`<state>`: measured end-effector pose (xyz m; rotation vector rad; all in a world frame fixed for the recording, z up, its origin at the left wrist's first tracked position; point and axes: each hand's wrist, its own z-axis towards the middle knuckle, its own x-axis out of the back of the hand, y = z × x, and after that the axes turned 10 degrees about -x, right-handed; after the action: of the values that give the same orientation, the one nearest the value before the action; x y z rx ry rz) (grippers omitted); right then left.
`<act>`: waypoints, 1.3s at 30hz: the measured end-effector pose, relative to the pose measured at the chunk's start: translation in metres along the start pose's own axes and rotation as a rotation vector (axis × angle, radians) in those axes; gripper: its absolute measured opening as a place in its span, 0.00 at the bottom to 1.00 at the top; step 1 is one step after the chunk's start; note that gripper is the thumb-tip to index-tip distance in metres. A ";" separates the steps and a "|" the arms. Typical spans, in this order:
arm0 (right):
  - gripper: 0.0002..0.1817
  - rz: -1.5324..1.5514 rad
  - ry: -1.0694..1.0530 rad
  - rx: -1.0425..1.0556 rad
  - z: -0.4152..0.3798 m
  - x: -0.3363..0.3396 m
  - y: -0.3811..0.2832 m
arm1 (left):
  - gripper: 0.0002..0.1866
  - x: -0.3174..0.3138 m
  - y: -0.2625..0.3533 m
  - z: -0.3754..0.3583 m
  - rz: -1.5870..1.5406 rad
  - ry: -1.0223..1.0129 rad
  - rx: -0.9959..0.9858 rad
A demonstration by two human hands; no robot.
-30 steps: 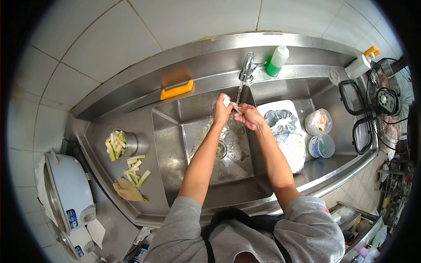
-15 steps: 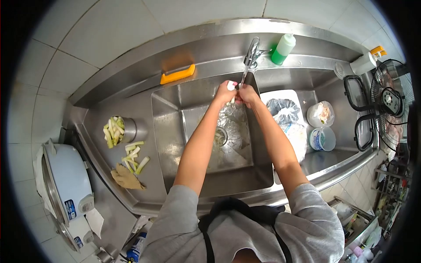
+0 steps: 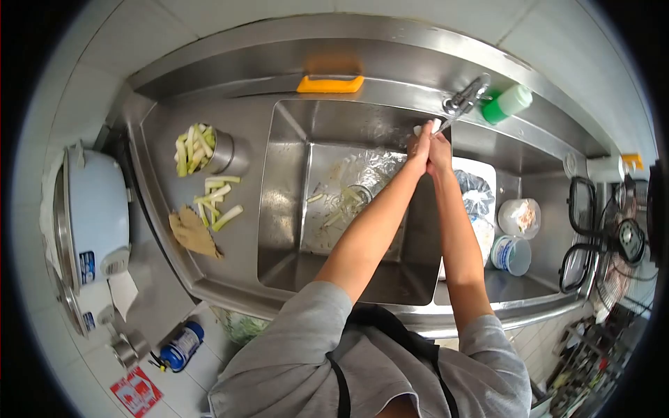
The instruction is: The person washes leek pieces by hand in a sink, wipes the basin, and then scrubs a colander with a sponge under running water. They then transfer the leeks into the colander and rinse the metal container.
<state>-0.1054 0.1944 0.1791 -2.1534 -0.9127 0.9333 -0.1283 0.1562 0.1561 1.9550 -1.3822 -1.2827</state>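
Under the running faucet (image 3: 468, 94), at the back right corner of the sink basin (image 3: 286, 202), my left hand (image 3: 420, 145) and my right hand (image 3: 439, 153) are pressed close together. A small white piece (image 3: 436, 126) shows at their fingertips; both hands seem closed round it. Water runs over them. Pale green stalk pieces fill a metal container (image 3: 223, 151) on the left counter, and several more stalks (image 3: 227, 217) lie in front of it. Bits of peel (image 3: 334, 217) lie in the wet basin near the drain.
A yellow-orange handle (image 3: 330, 85) lies behind the basin. A green soap bottle (image 3: 507, 104) stands right of the faucet. On the right are a white tray (image 3: 488, 171) with plastic bags, two tubs (image 3: 519, 217) and a fan (image 3: 631, 240). A brown cloth-like piece (image 3: 193, 231) lies left.
The view has shifted, so the sink's contents appear elsewhere in the frame. My hands have come closer together under the water, and the white piece now shows above the fingertips.
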 end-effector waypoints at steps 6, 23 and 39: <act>0.09 0.089 -0.129 -0.058 0.003 -0.004 -0.007 | 0.32 -0.005 0.026 -0.015 0.008 -0.040 -0.165; 0.11 -0.636 0.057 0.105 0.012 0.010 0.000 | 0.13 0.053 0.039 0.017 0.009 -0.530 0.245; 0.14 -1.743 -0.572 0.407 0.038 -0.059 0.345 | 0.15 0.395 -0.147 -0.088 0.775 0.080 0.331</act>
<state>-0.0469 -0.0397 -0.0771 -0.1975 -1.9972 0.5773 0.0524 -0.1499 -0.0859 1.3625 -2.1102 -0.6310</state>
